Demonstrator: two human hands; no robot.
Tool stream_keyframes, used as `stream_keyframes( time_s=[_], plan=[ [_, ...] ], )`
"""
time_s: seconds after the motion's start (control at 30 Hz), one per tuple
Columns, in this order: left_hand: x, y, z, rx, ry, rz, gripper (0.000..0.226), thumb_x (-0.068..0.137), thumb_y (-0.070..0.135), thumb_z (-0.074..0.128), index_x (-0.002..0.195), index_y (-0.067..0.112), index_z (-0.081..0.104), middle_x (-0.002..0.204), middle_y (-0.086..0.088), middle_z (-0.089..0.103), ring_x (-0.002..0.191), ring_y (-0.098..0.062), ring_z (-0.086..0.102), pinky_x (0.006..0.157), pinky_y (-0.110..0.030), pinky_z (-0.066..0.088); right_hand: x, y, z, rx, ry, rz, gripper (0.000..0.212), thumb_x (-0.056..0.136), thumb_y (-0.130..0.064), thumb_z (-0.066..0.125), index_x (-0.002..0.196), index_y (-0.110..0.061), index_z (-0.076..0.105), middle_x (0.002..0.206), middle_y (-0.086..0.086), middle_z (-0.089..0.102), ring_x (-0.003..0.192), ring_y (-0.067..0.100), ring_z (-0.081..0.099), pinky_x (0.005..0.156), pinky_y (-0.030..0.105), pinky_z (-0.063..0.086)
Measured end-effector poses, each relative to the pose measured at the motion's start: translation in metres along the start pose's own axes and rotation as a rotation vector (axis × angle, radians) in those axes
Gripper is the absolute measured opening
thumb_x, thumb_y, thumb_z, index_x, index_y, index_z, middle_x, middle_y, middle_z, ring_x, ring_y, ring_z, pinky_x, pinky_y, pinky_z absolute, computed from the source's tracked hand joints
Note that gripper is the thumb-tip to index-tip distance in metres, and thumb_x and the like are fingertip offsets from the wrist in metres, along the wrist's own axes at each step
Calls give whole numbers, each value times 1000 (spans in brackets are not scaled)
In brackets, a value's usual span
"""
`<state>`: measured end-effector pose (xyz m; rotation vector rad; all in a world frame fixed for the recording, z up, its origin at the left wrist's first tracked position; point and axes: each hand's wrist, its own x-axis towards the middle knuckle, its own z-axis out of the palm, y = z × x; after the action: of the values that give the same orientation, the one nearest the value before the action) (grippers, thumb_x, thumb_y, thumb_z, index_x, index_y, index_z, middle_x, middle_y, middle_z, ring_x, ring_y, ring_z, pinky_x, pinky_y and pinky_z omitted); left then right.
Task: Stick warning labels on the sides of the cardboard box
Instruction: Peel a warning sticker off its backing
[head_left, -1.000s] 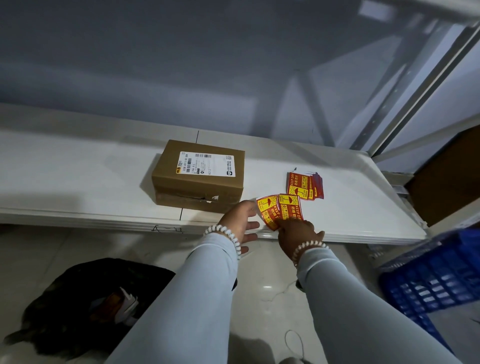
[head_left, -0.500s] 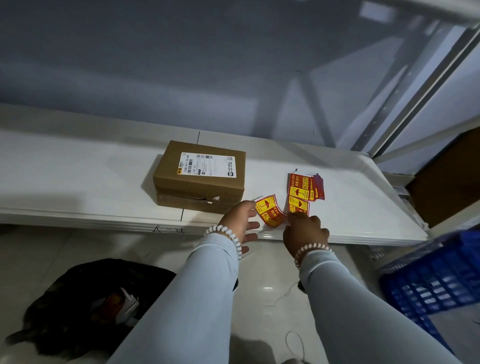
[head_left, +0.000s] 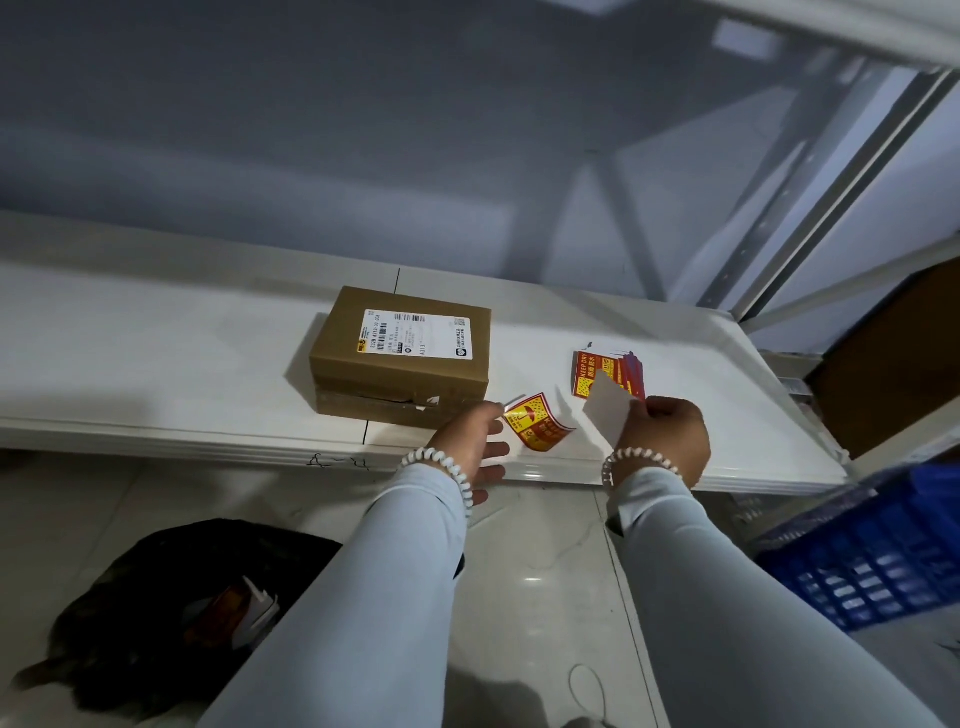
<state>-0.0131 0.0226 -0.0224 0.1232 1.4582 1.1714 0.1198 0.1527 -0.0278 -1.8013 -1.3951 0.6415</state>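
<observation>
A brown cardboard box (head_left: 400, 356) with a white shipping label on top sits on the white shelf (head_left: 156, 364). Just right of its near corner, my left hand (head_left: 470, 439) pinches a curled red and yellow warning label (head_left: 537, 422) by its left edge. My right hand (head_left: 667, 436) holds a white backing sheet (head_left: 608, 413), tilted up over the shelf. Behind that sheet lies a small stack of red and yellow warning labels (head_left: 605, 371).
A blue plastic crate (head_left: 878, 556) stands on the floor at the right. A black bag (head_left: 171, 597) with paper scraps in it lies on the floor at the lower left. White shelf uprights (head_left: 831, 182) rise at the right.
The label and its white backing have come apart: my right hand lifted the backing to the right, while my left hand kept the curled label near the box.
</observation>
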Motion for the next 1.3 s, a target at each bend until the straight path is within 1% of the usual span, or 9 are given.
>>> stream_keyframes(
  time_s=[0.17, 0.3, 0.43, 0.53, 0.67, 0.8, 1.0, 1.17, 1.3],
  plan=[
    [-11, 6, -6, -52, -7, 10, 43, 93, 48, 45, 121, 19, 58, 119, -4, 63, 114, -29, 56, 109, -46, 36, -10, -16, -13, 154, -107, -83, 23, 84, -20, 67, 105, -13, 69, 94, 7, 74, 95, 27, 65, 83, 24, 40],
    [-29, 14, -14, -88, -5, 44, 43, 94, 48, 45, 119, 15, 59, 117, -6, 64, 109, -29, 59, 105, -45, 39, -24, -34, -27, 175, -282, -200, 14, 81, -17, 68, 68, -23, 70, 57, -8, 65, 69, 20, 66, 76, 28, 50],
    [-50, 22, -39, -142, 83, 61, 48, 92, 53, 47, 114, 15, 63, 117, -6, 70, 99, -25, 65, 84, -38, 47, -46, -44, -46, 133, -325, -337, 11, 77, -15, 72, 68, -22, 71, 70, -1, 68, 73, 16, 60, 71, 23, 41],
    [-70, 30, -54, -161, 86, 116, 60, 93, 57, 42, 130, 13, 57, 128, -5, 65, 115, -23, 61, 99, -37, 42, -66, -50, -62, 117, -364, -405, 8, 78, -16, 73, 72, -20, 72, 68, -9, 65, 67, 1, 57, 61, 6, 36],
    [-102, 33, -48, -121, 95, 169, 50, 93, 52, 49, 120, 13, 62, 99, 1, 71, 88, -16, 65, 82, -31, 45, -91, -59, -83, 107, -417, -490, 4, 81, -12, 71, 77, -15, 73, 66, -14, 62, 65, -4, 55, 54, -2, 36],
    [-128, 26, -36, -26, 100, 132, 28, 91, 42, 58, 84, 15, 64, 79, 0, 68, 64, -13, 60, 47, -17, 37, -113, -67, -96, 129, -388, -587, 9, 79, -8, 73, 75, -16, 71, 70, -12, 63, 70, 9, 61, 62, 5, 36],
    [-154, 25, -35, -84, 170, 216, 28, 94, 28, 54, 73, 11, 64, 59, -1, 63, 54, -14, 50, 47, -20, 30, -143, -78, -114, 189, -376, -727, 17, 79, -5, 72, 80, -21, 70, 80, -14, 64, 80, 7, 64, 72, 10, 46],
    [-184, 33, -43, -269, 194, 269, 43, 101, 42, 39, 82, 13, 65, 69, -1, 67, 55, -14, 52, 48, -21, 31, -154, -79, -118, 216, -328, -862, 18, 77, -4, 73, 79, -22, 71, 84, -9, 70, 82, 8, 66, 76, 14, 48],
    [-197, 34, -51, -226, 214, 365, 24, 99, 28, 50, 86, 13, 63, 70, -2, 66, 57, -14, 53, 51, -23, 35, -157, -81, -120, 248, -305, -934, 19, 74, -1, 75, 78, -20, 72, 84, -9, 71, 82, 6, 65, 77, 8, 46]
  ],
)
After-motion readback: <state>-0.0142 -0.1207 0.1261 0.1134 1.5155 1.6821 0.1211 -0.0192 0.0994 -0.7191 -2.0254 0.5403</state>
